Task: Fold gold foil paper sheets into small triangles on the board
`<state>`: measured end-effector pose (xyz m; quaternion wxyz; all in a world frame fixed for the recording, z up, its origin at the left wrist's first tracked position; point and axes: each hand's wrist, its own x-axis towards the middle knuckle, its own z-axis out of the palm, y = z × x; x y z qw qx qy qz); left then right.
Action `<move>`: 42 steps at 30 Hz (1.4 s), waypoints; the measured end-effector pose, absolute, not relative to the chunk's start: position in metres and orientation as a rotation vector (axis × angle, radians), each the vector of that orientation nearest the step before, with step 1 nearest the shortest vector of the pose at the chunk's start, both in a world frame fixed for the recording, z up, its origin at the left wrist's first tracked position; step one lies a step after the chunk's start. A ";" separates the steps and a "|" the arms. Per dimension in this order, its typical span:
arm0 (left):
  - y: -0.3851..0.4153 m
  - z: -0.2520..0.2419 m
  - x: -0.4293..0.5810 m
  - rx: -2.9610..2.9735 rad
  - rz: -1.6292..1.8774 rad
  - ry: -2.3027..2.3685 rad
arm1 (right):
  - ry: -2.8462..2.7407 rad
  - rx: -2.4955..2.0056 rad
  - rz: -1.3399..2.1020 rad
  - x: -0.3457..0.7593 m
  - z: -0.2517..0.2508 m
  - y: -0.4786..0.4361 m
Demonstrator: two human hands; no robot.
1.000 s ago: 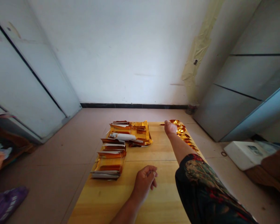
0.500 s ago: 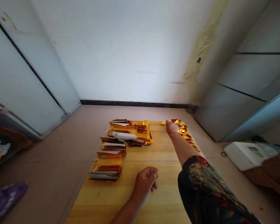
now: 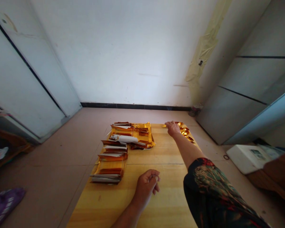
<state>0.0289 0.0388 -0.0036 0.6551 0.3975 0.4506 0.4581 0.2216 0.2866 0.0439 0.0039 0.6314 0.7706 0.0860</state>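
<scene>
Head view: the right hand (image 3: pixel 173 128) is at the far end of a pale yellow wooden table (image 3: pixel 156 155), fingers outstretched over a small, shiny gold foil piece (image 3: pixel 164 126); whether they grip it cannot be told. Folded gold foil shapes (image 3: pixel 184 130) line the right edge. The left hand (image 3: pixel 146 185), fingers loosely curled, contents indiscernible, is nearer, beside gold-and-white paper bundles (image 3: pixel 111 171).

From the wearer's head, the only view looks forward and down along the counter (image 3: pixel 104 202), nearer the left hand (image 3: pixel 146 185), with the right hand (image 3: pixel 173 128) farther off and the wall (image 3: pixel 133 57) beyond.
</scene>
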 end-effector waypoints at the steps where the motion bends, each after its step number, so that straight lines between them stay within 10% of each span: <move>1: 0.038 -0.003 0.029 0.900 1.040 1.021 | 2.406 1.971 0.246 0.220 0.042 0.289; 32: 0.040 -0.004 0.028 0.898 1.071 0.967 | 2.611 2.113 0.132 0.232 0.044 0.302; 38: 0.040 0.001 0.028 0.877 1.042 1.021 | 2.558 3.380 -0.454 0.232 0.060 0.293; 42: 0.040 0.003 0.027 0.924 1.046 1.046 | 2.612 3.425 -1.094 0.204 0.040 0.242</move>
